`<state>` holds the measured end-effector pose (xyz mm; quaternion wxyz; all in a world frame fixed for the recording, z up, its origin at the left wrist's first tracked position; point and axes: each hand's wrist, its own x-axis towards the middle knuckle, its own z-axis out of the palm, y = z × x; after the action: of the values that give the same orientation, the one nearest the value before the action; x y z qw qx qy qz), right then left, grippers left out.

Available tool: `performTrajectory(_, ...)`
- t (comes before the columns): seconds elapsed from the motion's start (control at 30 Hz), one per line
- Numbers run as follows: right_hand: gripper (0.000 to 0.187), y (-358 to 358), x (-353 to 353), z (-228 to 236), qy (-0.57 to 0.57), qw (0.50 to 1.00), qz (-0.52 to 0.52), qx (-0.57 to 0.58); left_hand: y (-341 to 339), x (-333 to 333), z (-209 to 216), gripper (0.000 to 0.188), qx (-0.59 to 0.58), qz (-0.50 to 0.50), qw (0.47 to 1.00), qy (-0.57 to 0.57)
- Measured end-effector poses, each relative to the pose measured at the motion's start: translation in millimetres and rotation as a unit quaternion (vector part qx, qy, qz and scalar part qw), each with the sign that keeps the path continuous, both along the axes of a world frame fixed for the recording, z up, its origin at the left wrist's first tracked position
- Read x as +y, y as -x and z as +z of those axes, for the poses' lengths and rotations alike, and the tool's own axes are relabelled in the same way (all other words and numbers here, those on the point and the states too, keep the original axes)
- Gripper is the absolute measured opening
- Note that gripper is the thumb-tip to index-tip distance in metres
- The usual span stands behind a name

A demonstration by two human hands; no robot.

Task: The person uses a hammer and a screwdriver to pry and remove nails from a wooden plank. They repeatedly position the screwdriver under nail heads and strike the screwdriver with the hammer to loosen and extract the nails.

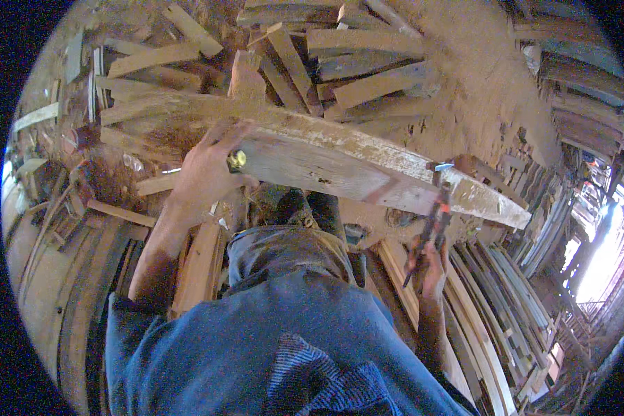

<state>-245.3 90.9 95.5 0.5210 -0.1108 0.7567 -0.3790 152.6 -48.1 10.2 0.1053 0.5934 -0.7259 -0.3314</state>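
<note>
A long, weathered wooden plank [340,170] stretches across in front of my body, its face turned toward me and its dusty top edge showing. My left hand [211,166] grips it toward its left part, fingers over the top edge and thumb low on the face. Beside those fingers shows a small round yellow thing [237,160], whose kind I cannot make out. In my right hand [428,269] is a hammer [438,211] with a black and red handle, held upright. Its head overlaps the plank's right part; whether it touches the wood I cannot tell.
Loose wood offcuts [367,87] lie scattered on the dusty ground beyond the plank. Long boards [482,305] are stacked at my right, and more boards [76,298] lie at my left. Stacked timber [582,104] stands at the far right, near a bright opening [603,256].
</note>
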Motion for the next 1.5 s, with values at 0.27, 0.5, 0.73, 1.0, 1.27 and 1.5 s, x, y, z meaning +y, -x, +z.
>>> performTrajectory(0.27,0.045,212.7,38.3,-133.6,0.106,0.947,0.026,0.301,55.5,56.4,45.9,0.029,0.284,0.323,0.899,0.087)
performTrajectory(0.5,0.058,267.1,29.7,-182.9,0.027,0.872,0.183,0.453,127.2,66.2,30.8,0.014,0.599,0.420,0.674,0.102)
performTrajectory(0.73,0.072,255.4,26.1,-201.3,0.036,0.734,0.220,0.641,145.3,54.8,22.6,0.018,0.642,0.427,0.619,0.150)
performTrajectory(1.0,0.054,263.2,79.3,-231.9,-0.040,0.720,0.277,0.635,141.6,52.5,16.9,0.020,0.602,0.458,0.629,0.179)
performTrajectory(1.27,0.055,231.3,95.6,-223.8,-0.030,0.776,0.315,0.545,151.1,59.6,19.2,0.019,0.630,0.332,0.686,0.152)
performTrajectory(1.5,0.056,218.4,103.5,-184.6,0.085,0.749,0.325,0.571,155.3,60.1,28.9,0.024,0.478,0.155,0.851,0.154)
